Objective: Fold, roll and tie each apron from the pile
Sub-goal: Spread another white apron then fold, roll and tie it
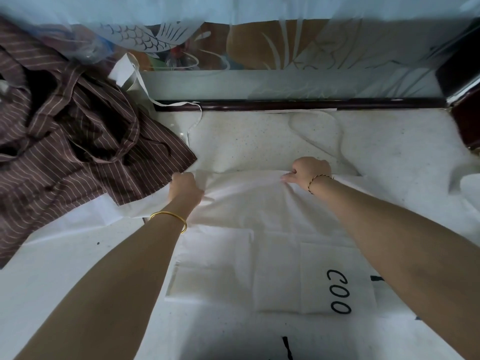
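Observation:
A white apron [259,229] lies spread on the white speckled table, with black letters "COO" near its front right. Its far edge is folded and bunched between my hands. My left hand [185,187] grips that edge at the left, fingers curled into the cloth. My right hand [309,171] pinches the same edge at the right, cloth gathered under the thumb. A white strap [317,118] loops on the table beyond the hands. A pile of brown striped aprons [65,141] sits at the left, overlapping the white apron's left corner.
A dark wooden rail [298,103] runs along the table's far edge, with patterned frosted glass [259,48] behind it. A dark wooden post [465,120] stands at the far right. Another white strap [179,103] trails from the pile toward the rail.

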Action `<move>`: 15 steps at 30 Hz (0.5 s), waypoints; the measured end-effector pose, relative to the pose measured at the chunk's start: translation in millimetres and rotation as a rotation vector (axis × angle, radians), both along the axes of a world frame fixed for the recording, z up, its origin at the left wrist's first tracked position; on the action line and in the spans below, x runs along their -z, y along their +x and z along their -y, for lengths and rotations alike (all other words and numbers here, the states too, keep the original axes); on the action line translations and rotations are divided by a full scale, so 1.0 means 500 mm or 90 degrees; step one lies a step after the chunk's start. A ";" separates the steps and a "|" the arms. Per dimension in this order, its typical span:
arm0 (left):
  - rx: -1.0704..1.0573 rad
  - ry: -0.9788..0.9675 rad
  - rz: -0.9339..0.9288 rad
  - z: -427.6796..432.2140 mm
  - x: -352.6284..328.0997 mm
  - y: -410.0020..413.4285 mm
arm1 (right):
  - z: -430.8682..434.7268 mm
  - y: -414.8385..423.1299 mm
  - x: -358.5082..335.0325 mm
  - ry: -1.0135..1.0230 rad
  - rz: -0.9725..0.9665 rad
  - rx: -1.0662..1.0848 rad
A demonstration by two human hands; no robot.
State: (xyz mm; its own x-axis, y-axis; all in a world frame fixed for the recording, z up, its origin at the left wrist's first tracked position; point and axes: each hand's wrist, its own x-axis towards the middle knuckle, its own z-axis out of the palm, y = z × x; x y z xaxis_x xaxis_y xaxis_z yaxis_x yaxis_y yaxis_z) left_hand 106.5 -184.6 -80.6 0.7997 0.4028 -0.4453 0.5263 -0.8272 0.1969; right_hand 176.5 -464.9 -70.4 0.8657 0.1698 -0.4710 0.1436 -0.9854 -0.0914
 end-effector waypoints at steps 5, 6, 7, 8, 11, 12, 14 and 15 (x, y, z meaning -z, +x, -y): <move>-0.068 0.030 0.027 -0.013 0.006 -0.020 | -0.004 0.005 0.004 0.045 -0.056 -0.015; -0.074 0.029 0.020 -0.016 0.007 -0.023 | -0.001 0.007 0.001 0.035 -0.058 -0.018; -0.078 0.020 0.014 -0.019 0.009 -0.023 | 0.004 0.009 0.000 0.021 -0.060 -0.014; -0.079 0.009 0.011 -0.021 0.011 -0.023 | 0.008 0.010 -0.002 0.011 -0.058 -0.010; -0.076 -0.019 0.020 -0.025 0.012 -0.017 | 0.015 0.012 -0.001 0.007 -0.053 0.002; -0.075 -0.027 0.021 -0.024 0.010 -0.014 | 0.016 0.013 -0.001 0.015 -0.050 0.004; -0.076 -0.029 0.013 -0.021 0.004 -0.007 | 0.018 0.015 -0.002 0.033 -0.044 0.011; -0.078 -0.022 0.007 -0.019 0.000 -0.005 | 0.018 0.016 -0.002 0.034 -0.043 0.013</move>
State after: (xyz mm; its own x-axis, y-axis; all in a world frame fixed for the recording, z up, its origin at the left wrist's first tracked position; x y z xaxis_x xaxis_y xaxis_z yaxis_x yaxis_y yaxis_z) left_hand 104.1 -175.1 -80.7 0.7502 0.4827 -0.4519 0.6209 -0.7494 0.2302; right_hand 184.4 -473.9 -69.5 0.8360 0.1793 -0.5186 0.1155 -0.9814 -0.1532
